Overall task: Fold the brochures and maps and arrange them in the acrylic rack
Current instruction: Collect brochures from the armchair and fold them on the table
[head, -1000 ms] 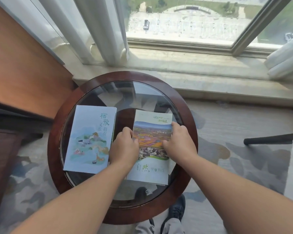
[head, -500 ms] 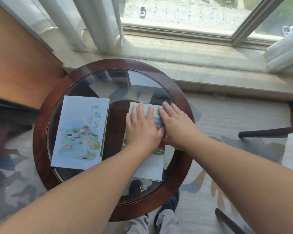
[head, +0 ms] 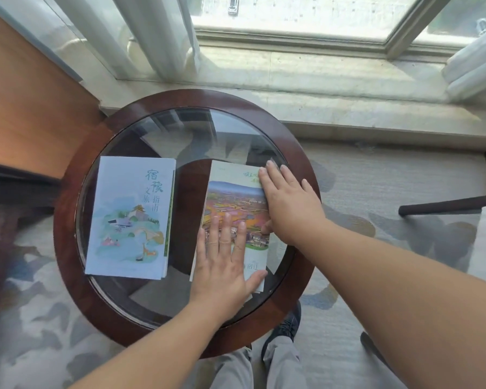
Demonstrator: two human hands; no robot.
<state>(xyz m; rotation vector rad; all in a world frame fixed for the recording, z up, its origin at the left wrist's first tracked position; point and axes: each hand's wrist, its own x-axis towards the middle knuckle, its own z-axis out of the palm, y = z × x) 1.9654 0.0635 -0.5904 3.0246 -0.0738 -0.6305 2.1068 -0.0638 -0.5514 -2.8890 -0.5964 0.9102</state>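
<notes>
Window corner of a carpeted room, head view. A bright window [head: 292, 18] with a pale curtain [head: 152, 37] runs above a stone sill [head: 334, 80]; patterned carpet [head: 390, 178] covers the floor. A round table [head: 65, 220] with a dark wooden rim and a glass top stands just beside the sill.

Two printed pieces lie flat on the glass, apart from each other. The blue brochure [head: 129, 220] lies on the left, closed, untouched by either hand. The photo brochure [head: 233, 197] lies on the right, its near end reaching toward the rim. No acrylic rack is in view.

Step in hand, as judged: flattening the fold of the photo brochure, so folding is well along and arranging has not begun. The next move probably calls for lifting this piece by an edge without springing the crease, then finding the rack, which lies outside the frame.

Both arms reach in from the near edge. The left hand [head: 222, 265] lies palm down on the near half of the photo brochure, fingers [head: 226, 228] straight and slightly spread, thumb out toward the right edge. The right hand [head: 289, 209] lies flat over the far right corner, fingers [head: 270, 175] extended and overlapping the glass. Neither hand pinches anything.
</notes>
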